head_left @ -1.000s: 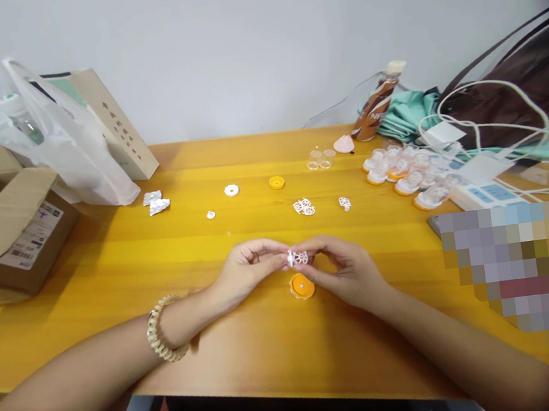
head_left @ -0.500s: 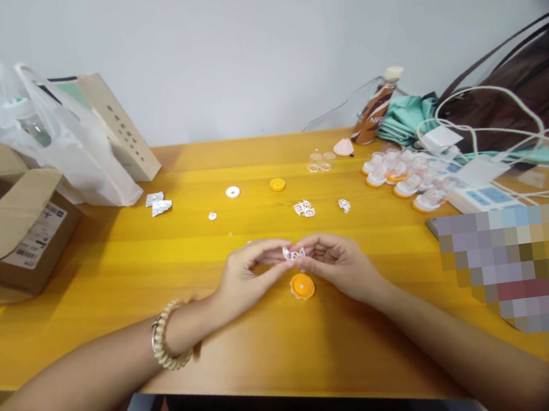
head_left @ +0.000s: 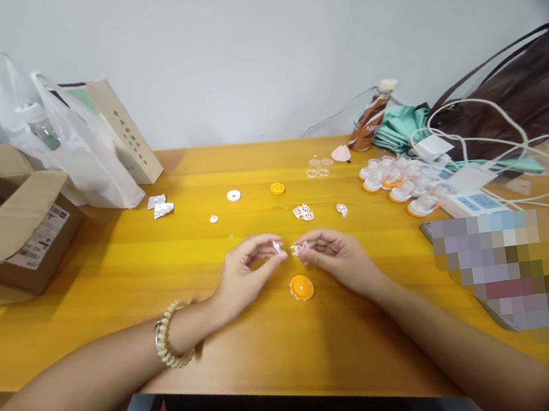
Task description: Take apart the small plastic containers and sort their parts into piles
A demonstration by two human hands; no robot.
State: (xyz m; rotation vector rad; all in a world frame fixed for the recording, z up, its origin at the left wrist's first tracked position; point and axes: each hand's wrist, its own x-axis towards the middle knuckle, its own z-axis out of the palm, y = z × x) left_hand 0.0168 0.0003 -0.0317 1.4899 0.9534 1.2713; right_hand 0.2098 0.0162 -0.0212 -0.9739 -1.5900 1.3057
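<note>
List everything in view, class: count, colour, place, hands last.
Held pieces: two, white, centre
Discs: two, orange and yellow, centre
Openwork pieces: several, white, centre
Ring: one, white, back
Small piece: one, white, left centre
Clear rings: four, clear, back
Foil: two, silver, left
Bottle: one, brown, back right
Pink item: one, pink, back
Cloth: one, green, right
Domed items: several, clear and orange, right
Power strip: one, white, right
Cables: several, white, right
Bag: one, dark, right
Pixelated area: one, multicoloured, right
Carton: one, brown, left
Plastic bag: one, white, left
Printed box: one, beige, left
Table: one, yellow, beneath
Bracelet: one, beige, left wrist
Left hand: one, bare, centre
Right hand: one, bare, centre
</note>
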